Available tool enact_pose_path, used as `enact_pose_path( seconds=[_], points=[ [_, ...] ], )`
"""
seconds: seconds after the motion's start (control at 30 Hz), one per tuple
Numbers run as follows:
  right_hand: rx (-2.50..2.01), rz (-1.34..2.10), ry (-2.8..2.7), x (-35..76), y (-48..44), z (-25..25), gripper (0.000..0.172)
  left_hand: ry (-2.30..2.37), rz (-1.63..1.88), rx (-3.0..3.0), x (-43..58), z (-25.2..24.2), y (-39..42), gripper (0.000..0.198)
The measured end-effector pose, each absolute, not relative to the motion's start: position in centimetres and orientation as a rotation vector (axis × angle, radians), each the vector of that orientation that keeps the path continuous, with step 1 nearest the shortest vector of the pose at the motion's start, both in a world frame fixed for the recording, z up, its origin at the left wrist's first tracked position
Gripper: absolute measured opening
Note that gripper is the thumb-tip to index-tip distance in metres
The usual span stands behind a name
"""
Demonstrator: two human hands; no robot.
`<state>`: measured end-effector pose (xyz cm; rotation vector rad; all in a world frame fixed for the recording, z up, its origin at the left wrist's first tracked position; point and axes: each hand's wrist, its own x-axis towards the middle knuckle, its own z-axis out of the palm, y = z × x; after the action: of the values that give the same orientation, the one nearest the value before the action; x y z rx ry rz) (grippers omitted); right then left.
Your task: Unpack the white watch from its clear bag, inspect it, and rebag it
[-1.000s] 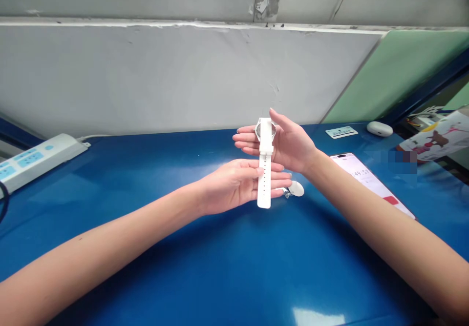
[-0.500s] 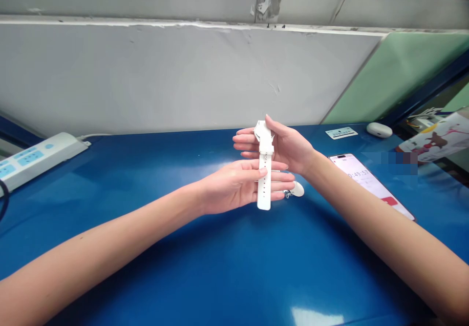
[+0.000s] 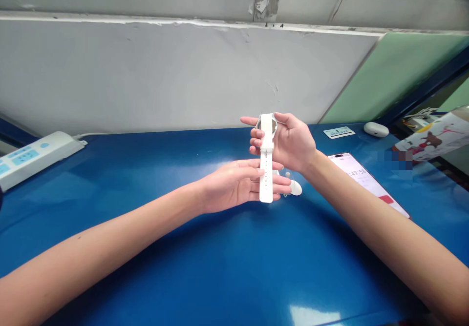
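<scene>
A white wristwatch (image 3: 266, 162) hangs upright between my hands, its strap with a row of holes facing me. My left hand (image 3: 234, 184) pinches the lower strap, with the thumb in front and the fingers stretched out behind. At the top, my right hand (image 3: 293, 140) holds the round watch case, its thumb and curled fingers around the edges. Part of the case is hidden behind the strap. Behind my left fingertips lies a small white oval object (image 3: 295, 188) with a shiny bit beside it, partly covered.
On the blue table (image 3: 205, 272), a phone (image 3: 370, 182) showing a timer lies by my right forearm. Beyond it are a card (image 3: 339, 132) and a white earbud case (image 3: 376, 130). A power strip (image 3: 40, 157) stands at the left. A grey wall (image 3: 146, 77) rises behind.
My right fingers have curled in around the watch case, where they were stretched out before. The watch has turned and shifted slightly up, showing more of its round case.
</scene>
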<state>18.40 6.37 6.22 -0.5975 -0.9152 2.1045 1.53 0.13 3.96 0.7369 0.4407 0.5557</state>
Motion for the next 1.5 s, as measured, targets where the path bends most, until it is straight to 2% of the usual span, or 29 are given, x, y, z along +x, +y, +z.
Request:
enact_pose_path(
  seconds=[0.17,0.23,0.33,0.43,0.57,0.87,0.97,1.17,1.3,1.5],
  points=[
    [-0.653,1.883,-0.942,18.9,6.4,7.3,0.039,0.236,0.578,0.608,1.3,4.4,0.0,0.062],
    [-0.683,1.793,-0.965,19.0,6.6,7.5,0.030,0.273,0.626,0.605,1.4,4.6,-0.2,0.068],
    [-0.646,1.745,-0.942,19.0,6.8,7.5,0.014,0.430,0.687,0.611,1.7,4.6,-0.4,0.065],
    [-0.579,1.761,-0.992,18.7,6.7,7.1,0.004,0.532,0.749,0.647,2.0,4.6,-0.5,0.050],
    [-0.622,1.752,-1.233,18.3,6.0,6.8,0.012,0.566,0.869,0.736,2.2,4.6,-0.3,0.033],
    [-0.729,1.487,-1.478,18.0,6.1,6.2,0.012,0.721,0.859,0.836,2.2,4.0,-0.4,0.018],
    [-0.709,1.578,-1.481,17.9,6.3,5.8,0.015,0.703,0.827,0.839,2.3,4.1,-0.6,0.017],
    [-0.665,1.968,-1.311,18.1,6.3,5.6,0.023,0.640,0.782,0.862,2.6,4.3,-0.9,0.026],
    [-0.704,2.020,-1.259,18.1,6.2,5.7,0.029,0.672,0.806,0.855,2.8,4.2,-0.9,0.025],
    [-0.690,2.056,-1.243,17.9,6.1,5.5,0.028,0.656,0.786,0.877,2.5,4.1,-0.8,0.028]
  ],
)
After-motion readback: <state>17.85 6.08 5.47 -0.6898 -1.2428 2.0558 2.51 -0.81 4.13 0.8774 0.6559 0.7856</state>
